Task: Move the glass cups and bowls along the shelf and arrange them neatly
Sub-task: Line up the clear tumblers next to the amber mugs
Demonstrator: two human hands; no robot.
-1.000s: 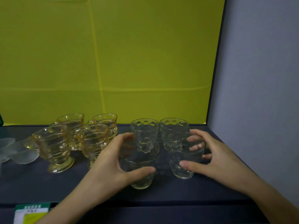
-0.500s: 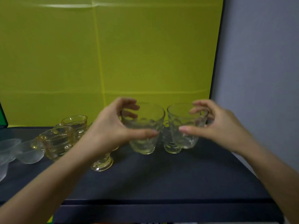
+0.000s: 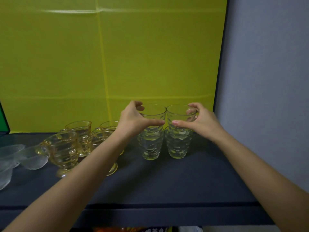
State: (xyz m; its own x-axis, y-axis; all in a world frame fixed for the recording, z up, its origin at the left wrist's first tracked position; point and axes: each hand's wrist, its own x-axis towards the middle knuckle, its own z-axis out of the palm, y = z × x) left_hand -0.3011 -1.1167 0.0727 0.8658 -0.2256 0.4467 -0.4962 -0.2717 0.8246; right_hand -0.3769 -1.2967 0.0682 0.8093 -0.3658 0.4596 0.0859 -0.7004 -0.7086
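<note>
Two clear patterned glass cups stand side by side on the dark shelf (image 3: 167, 186): a left lower cup (image 3: 151, 146) and a right lower cup (image 3: 178, 145). My left hand (image 3: 133, 120) grips another clear cup (image 3: 153, 113) whose base sits in the left lower cup. My right hand (image 3: 199, 120) grips a matching clear cup (image 3: 179, 114) nested in the right lower one. The two upper rims touch. Several amber footed glass cups (image 3: 61, 151) stand to the left, partly hidden by my left forearm.
Frosted glass bowls (image 3: 21, 156) lie at the far left of the shelf. A yellow back panel (image 3: 117, 64) rises behind the glasses and a grey side wall (image 3: 267, 81) bounds the right. The shelf's front edge (image 3: 150, 206) runs across the bottom.
Both hands lifted the two front clear cups, carried them back and lowered them into the two rear clear cups.
</note>
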